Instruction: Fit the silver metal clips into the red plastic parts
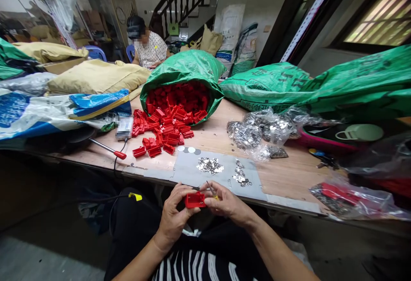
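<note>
Just off the table's front edge, over my lap, my left hand (173,213) is closed around a small red plastic housing (195,200). The housing's open hollow faces me, with tiny metal bits visible inside. My right hand (228,203) is closed too, its fingertips touching the housing's right side. Between its fingers sits a slim metal tool (211,187) with a yellow part; its exact kind is hard to make out. Beyond both hands, a pile of small silver metal pieces (210,166) and a smaller group of metal clips (240,174) lie on a grey mat (189,176).
Loose red housings (163,133) spill from a green sack (186,64). Bags of metal parts (257,131) lie to the right, with another clear bag (356,197) near the edge. A red-tipped lever (109,148) juts out at left. Another person (149,47) sits across the table.
</note>
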`<state>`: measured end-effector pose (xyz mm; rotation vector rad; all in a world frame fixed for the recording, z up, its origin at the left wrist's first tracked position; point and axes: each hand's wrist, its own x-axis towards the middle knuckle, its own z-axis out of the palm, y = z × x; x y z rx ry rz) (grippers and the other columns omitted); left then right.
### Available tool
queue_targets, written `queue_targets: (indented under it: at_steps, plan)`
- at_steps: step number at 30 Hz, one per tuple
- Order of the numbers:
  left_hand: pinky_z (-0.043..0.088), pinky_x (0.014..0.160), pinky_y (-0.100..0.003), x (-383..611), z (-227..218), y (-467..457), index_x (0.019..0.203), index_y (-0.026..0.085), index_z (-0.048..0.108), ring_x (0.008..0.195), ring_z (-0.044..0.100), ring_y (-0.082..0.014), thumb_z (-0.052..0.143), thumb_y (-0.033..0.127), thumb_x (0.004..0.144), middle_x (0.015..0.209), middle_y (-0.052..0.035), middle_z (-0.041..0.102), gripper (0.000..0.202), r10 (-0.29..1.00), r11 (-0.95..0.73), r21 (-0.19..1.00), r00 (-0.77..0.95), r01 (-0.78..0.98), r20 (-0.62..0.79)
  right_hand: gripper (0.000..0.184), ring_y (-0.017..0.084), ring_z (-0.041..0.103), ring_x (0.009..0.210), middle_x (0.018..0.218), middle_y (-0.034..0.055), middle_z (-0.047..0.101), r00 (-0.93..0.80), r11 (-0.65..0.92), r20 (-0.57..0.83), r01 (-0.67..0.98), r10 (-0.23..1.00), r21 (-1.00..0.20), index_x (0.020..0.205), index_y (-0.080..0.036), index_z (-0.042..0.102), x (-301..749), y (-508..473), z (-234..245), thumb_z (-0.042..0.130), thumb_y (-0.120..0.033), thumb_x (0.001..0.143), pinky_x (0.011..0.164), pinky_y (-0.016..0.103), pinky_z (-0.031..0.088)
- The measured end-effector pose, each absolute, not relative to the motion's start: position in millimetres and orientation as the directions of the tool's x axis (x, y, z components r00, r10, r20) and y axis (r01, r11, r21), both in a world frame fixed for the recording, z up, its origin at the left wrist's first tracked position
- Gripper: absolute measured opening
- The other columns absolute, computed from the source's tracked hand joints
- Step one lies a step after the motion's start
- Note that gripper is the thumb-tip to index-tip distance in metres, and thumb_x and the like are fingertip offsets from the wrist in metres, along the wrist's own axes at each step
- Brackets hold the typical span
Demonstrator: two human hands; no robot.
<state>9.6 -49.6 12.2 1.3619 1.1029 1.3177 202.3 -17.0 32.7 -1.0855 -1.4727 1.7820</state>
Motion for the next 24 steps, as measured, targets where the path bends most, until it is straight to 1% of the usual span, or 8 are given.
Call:
queue_targets:
  at_steps: [2,4,6,9,12,15,18,24]
  plan:
    - [0.030,0.107,-0.043,8.7,9.4,-49.6,0.094,0.026,0.073,0.106,0.056,-0.0260,0.077,0.022,0.068,0.100,-0.0060,0.069,0.027,0.987,-0.161,0.987,0.003,0.005,0.161,0.026,0.012,0.053,0.066,0.088,0.0017,0.062,-0.331,0.010,-0.103,0.324,0.938,-0.946,0.099,-0.021,0.055,209.8,-4.7,34.7,0.061,-0.039,0.082,0.060,0.025,0.041]
    - [0.037,0.102,-0.039,8.4,7.1,-49.8,0.096,0.025,0.072,0.107,0.056,-0.0258,0.075,0.024,0.070,0.104,-0.0067,0.068,0.027,0.991,-0.131,0.991,-0.001,0.007,0.131,0.012,0.017,0.057,0.079,0.091,0.0036,0.064,-0.184,0.154,0.049,0.620,0.982,-0.769,0.092,-0.020,0.058,217.3,7.4,35.4,0.056,-0.030,0.085,0.073,0.031,0.043]
    - [0.042,0.097,-0.037,8.5,5.0,-50.0,0.100,0.023,0.070,0.103,0.058,-0.0248,0.074,0.025,0.072,0.105,-0.0071,0.067,0.028,0.995,-0.103,0.995,0.007,0.002,0.103,0.007,0.020,0.059,0.084,0.090,0.0045,0.065,-0.139,0.190,0.132,0.800,0.981,-0.569,0.089,-0.020,0.059,221.6,16.7,34.6,0.053,-0.023,0.086,0.077,0.033,0.042]
    - [0.045,0.093,-0.036,8.6,1.6,-49.6,0.103,0.021,0.068,0.099,0.060,-0.0234,0.071,0.028,0.075,0.103,-0.0074,0.067,0.030,0.996,-0.089,0.996,0.031,-0.004,0.089,0.009,0.019,0.061,0.082,0.091,0.0042,0.066,-0.135,0.180,0.140,0.904,0.981,-0.387,0.090,-0.021,0.061,219.7,23.9,32.5,0.053,-0.021,0.086,0.073,0.029,0.042]
    - [0.046,0.093,-0.036,8.3,-1.2,-48.9,0.105,0.020,0.066,0.098,0.061,-0.0227,0.070,0.031,0.076,0.103,-0.0069,0.067,0.031,0.994,-0.104,0.994,0.045,0.019,0.103,0.006,0.018,0.062,0.081,0.091,0.0035,0.066,-0.129,0.160,0.122,0.941,0.984,-0.297,0.088,-0.021,0.061,212.6,26.8,32.2,0.056,-0.022,0.086,0.070,0.026,0.041]
    - [0.048,0.092,-0.035,8.8,-0.8,-48.1,0.104,0.020,0.065,0.097,0.062,-0.0216,0.069,0.031,0.077,0.101,-0.0064,0.067,0.029,0.992,-0.121,0.992,0.040,0.028,0.120,0.004,0.018,0.062,0.081,0.090,0.0037,0.066,-0.135,0.163,0.117,0.948,0.984,-0.273,0.084,-0.021,0.059,208.2,29.7,32.7,0.056,-0.022,0.086,0.068,0.026,0.041]
    - [0.049,0.089,-0.033,10.3,3.1,-47.8,0.099,0.019,0.066,0.099,0.062,-0.0217,0.071,0.031,0.075,0.103,-0.0069,0.065,0.027,0.990,-0.140,0.990,-0.003,-0.018,0.140,0.004,0.018,0.062,0.080,0.087,0.0030,0.066,-0.142,0.174,0.126,0.937,0.982,-0.304,0.082,-0.021,0.057,209.1,32.6,32.1,0.055,-0.021,0.085,0.068,0.026,0.040]
    - [0.052,0.082,-0.026,13.0,10.5,-47.3,0.106,0.020,0.061,0.083,0.065,-0.0147,0.072,0.028,0.075,0.091,-0.0027,0.069,0.034,0.999,0.036,0.968,0.040,-0.247,-0.027,0.004,0.018,0.061,0.070,0.076,0.0008,0.066,-0.084,0.119,0.097,0.879,0.992,-0.462,0.085,-0.022,0.053,216.7,30.3,34.6,0.049,-0.023,0.086,0.062,0.027,0.038]
